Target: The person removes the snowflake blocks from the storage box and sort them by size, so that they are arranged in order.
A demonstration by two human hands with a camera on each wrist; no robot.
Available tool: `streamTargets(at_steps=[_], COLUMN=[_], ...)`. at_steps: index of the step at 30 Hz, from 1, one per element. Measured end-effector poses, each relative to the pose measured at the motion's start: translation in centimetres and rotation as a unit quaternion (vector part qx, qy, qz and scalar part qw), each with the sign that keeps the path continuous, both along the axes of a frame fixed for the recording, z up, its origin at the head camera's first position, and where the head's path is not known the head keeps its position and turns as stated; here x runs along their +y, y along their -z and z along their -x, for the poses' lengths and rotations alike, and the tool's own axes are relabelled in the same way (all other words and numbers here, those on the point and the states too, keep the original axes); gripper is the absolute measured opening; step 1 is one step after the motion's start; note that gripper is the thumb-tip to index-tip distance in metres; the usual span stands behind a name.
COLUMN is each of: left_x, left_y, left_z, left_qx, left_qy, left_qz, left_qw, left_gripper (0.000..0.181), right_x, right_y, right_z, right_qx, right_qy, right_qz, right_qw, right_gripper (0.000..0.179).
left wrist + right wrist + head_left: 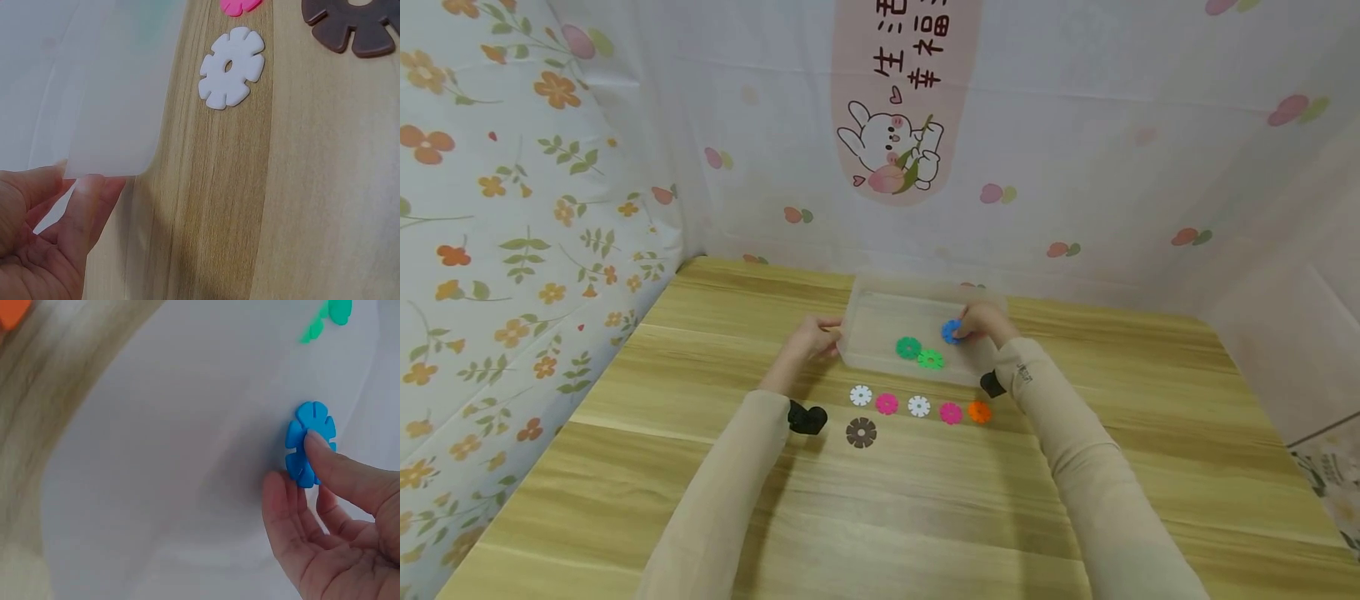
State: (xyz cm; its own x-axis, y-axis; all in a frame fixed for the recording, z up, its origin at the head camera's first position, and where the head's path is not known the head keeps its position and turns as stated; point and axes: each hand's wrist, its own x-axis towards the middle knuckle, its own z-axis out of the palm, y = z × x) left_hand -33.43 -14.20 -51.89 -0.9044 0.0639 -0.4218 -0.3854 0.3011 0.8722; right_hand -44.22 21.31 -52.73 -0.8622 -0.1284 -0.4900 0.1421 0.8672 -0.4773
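Pinching blue disc [300,442] below “生活”, “幸福” lettering [889,63]

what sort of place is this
Probably an indoor play corner: a brown wood-grain tabletop, white patterned sheets behind and beside it, and a row of round, notched, multicoloured plastic discs.
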Motion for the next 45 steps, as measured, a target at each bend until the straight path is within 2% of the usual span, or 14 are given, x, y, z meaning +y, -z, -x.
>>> streamTargets(at_steps=[2,3,5,8,11,13,15,16,20,24,27,31,33,45], left_x=[-0.2,-0.9,-1.4,-2.0,-0.9,-0.5,-0.4,-0.8,-1.2,-0.7,0.5,2.0,2.2,2.4], left_y=[0.8,3.6,6.8,8.5,2.2,-0.3,-0.9,0.4,1.3,-0.4,-4.2,-9.1,-10.3,-10.9], left_z=[0.6,2.5,4.7,5.8,1.3,-0.5,-0.9,0.0,0.7,-0.3,-2.7,-6.1,-7.0,-7.3], left_qx=[0.004,0.006,-0.006,-0.003,0.002,0.007,0.009,0.009,0.013,0.014,0.003,-0.016,-0.013,-0.016], left_qy=[-0.006,0.002,-0.007,-0.005,0.001,0.004,0.005,0.006,0.012,0.013,0.007,-0.002,0.0,0.0], left_qz=[-0.008,-0.018,-0.008,-0.019,-0.011,-0.011,-0.017,-0.015,-0.005,0.002,0.017,0.043,0.035,0.04], left_qw=[0.9999,0.9998,0.9999,0.9998,0.9999,0.9999,0.9998,0.9998,0.9998,0.9998,0.9998,0.999,0.9993,0.9991], left_gripper=[0.031,0.031,0.033,0.036,0.037,0.036,0.033,0.034,0.035,0.037,0.038,0.039,0.039,0.04], right_x=[0.1,-0.1,-0.4,-0.8,-0.3,0.1,0.4,0.3,-1.5,-4.2,-5.3,-5.4,-5.3,-5.9], right_y=[0.1,-0.2,-1.6,-2.8,-1.7,-0.7,0.0,-0.3,-5.2,-11.8,-14.5,-14.9,-14.8,-15.8], right_z=[0.1,-0.3,-1.5,-2.5,-1.6,-0.9,-0.6,-1.0,-5.1,-10.7,-13.2,-13.9,-14.0,-15.2], right_qx=[-0.016,-0.025,-0.033,-0.041,-0.047,-0.044,-0.048,-0.046,-0.042,-0.021,-0.022,-0.031,-0.029,-0.008], right_qy=[0.026,0.034,0.027,0.014,0.011,0.017,0.027,0.024,0.012,0.004,0.008,0.007,0.003,-0.047], right_qz=[0.042,0.048,0.071,0.094,0.126,0.143,0.161,0.17,0.188,0.171,0.161,0.161,0.157,0.152], right_qw=[0.9986,0.9979,0.9965,0.9946,0.9908,0.9886,0.9853,0.9841,0.9811,0.9851,0.9867,0.9865,0.9872,0.9873], right_gripper=[0.059,0.06,0.05,0.042,0.042,0.04,0.042,0.041,0.038,0.032,0.032,0.034,0.034,0.03])
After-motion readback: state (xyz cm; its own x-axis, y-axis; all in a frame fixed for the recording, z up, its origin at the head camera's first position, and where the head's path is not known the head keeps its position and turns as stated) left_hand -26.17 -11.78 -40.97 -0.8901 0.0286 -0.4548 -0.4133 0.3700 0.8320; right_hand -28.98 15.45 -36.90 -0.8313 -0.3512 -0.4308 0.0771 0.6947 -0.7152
